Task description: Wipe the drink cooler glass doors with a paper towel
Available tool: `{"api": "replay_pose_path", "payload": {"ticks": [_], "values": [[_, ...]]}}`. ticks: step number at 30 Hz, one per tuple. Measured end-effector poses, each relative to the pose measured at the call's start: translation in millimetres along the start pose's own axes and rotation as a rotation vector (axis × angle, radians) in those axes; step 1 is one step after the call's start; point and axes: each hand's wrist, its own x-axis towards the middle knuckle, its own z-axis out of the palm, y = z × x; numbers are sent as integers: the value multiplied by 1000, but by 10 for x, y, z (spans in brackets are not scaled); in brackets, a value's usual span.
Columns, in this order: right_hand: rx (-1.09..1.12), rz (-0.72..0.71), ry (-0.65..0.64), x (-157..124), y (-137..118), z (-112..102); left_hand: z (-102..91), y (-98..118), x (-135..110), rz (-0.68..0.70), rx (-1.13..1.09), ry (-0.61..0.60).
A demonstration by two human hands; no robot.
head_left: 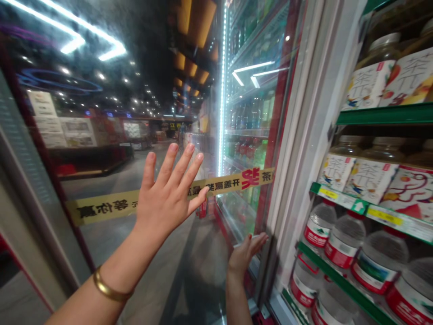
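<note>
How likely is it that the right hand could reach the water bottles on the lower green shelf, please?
Fairly likely: the right hand is at the open glass door's edge, and the water bottles sit uncovered just to its right, with only the white cooler frame between.

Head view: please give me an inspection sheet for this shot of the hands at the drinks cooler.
Surface: upright glass cooler door, with a yellow printed strip across it.
Job's things: the glass cooler door, in front of both hands; contact cannot be confirmed.
Hands: left hand spread flat at the glass, gold bangle on its wrist; right hand low, by the door's edge, fingers extended.
Clutter: nothing seen.
Cables: nothing seen.
Surroundings: green shelves of bottled water at right; lit drinks coolers and a shop aisle beyond the glass.
</note>
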Motion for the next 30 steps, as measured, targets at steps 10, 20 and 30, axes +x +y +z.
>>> {"api": "replay_pose_path", "payload": {"ticks": [10, 20, 30], "values": [[8, -602, -358, -18, -709, -187, 42, 0, 11, 78, 116, 106], [38, -324, -135, 740, -770, 43, 18, 17, 9, 90, 185, 127], [-33, -450, -137, 1082, -466, -201, 28, -4, -2, 78, 83, 99]]}}
